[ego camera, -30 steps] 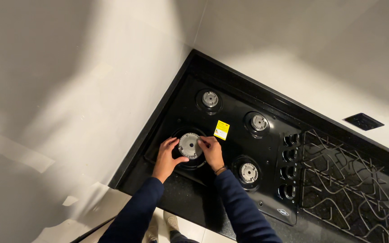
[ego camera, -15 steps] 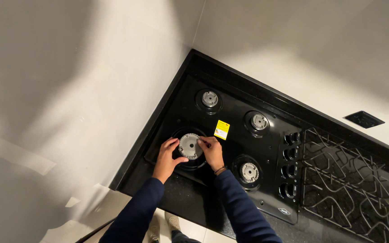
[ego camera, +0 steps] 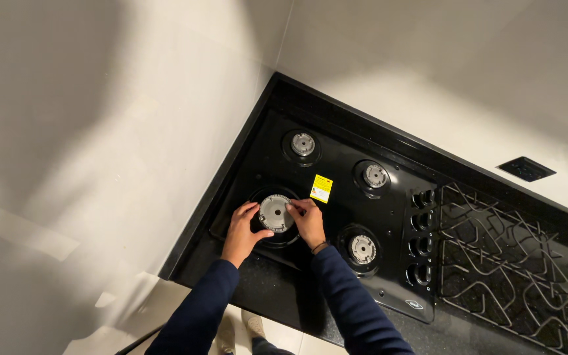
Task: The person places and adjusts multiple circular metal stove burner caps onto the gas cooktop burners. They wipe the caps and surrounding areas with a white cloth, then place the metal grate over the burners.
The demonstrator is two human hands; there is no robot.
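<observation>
Left hand (ego camera: 240, 227) and right hand (ego camera: 308, 221) curled, fingertips pinching burner cap (ego camera: 275, 213) between them — palms hidden, forearms cut off below.

1. Two pale, smooth walls (ego camera: 133, 98) meet in a corner above the black counter (ego camera: 277, 309).
2. Warm light falls in a broad patch across both walls, with soft shadow at the upper left and lower left.
3. A small dark rectangular vent (ego camera: 526, 169) sits in the right-hand wall.
4. A strip of light floor (ego camera: 277, 335) shows at the bottom edge.
</observation>
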